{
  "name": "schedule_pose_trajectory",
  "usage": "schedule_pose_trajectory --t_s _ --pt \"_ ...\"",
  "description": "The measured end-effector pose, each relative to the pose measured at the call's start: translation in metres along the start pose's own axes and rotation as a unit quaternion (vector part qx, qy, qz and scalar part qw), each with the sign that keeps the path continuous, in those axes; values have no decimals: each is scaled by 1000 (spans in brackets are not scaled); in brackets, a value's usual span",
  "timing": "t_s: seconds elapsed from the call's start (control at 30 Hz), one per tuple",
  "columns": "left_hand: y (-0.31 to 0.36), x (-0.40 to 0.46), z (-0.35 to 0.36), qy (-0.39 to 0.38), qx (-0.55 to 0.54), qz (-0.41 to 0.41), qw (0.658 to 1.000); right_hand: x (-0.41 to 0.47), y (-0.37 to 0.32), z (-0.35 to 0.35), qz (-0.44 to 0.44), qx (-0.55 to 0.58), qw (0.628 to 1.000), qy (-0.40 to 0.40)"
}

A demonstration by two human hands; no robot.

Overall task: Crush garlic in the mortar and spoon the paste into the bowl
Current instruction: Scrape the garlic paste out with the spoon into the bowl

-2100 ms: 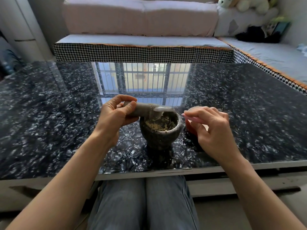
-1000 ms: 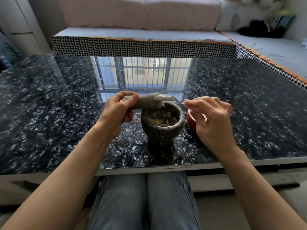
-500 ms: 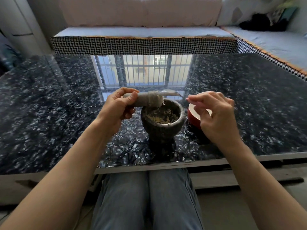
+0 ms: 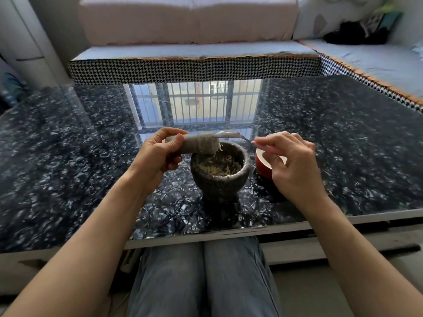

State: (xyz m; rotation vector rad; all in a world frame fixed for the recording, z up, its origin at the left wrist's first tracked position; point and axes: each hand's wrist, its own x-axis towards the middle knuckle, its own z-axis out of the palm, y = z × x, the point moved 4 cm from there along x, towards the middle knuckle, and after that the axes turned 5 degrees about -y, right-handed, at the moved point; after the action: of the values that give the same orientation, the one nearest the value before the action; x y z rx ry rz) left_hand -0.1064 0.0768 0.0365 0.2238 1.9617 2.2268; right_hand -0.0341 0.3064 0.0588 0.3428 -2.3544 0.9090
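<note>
- Both forearms are bare up to the picture's lower corners; no sleeve shows on either.
- The left hand (image 4: 158, 156) carries no ring, watch or glove.
- The right hand (image 4: 295, 165) is likewise unadorned, with short, unpainted nails.
- Below the counter (image 4: 68, 156) edge, both legs wear faded blue-grey jeans (image 4: 201, 280), thighs pressed side by side.

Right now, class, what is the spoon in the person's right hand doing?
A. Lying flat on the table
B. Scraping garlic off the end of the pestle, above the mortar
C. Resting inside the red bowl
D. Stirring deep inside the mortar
B: the right hand holds the spoon against the pestle end, held sideways by the left hand above the mortar.
</note>
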Motion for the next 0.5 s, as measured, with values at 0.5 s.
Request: schedule_pose_trajectory --t_s 0.5 --pt "-1 2 -2 -24 -9 1 1000 -1 5 1 11 -13 1000 2"
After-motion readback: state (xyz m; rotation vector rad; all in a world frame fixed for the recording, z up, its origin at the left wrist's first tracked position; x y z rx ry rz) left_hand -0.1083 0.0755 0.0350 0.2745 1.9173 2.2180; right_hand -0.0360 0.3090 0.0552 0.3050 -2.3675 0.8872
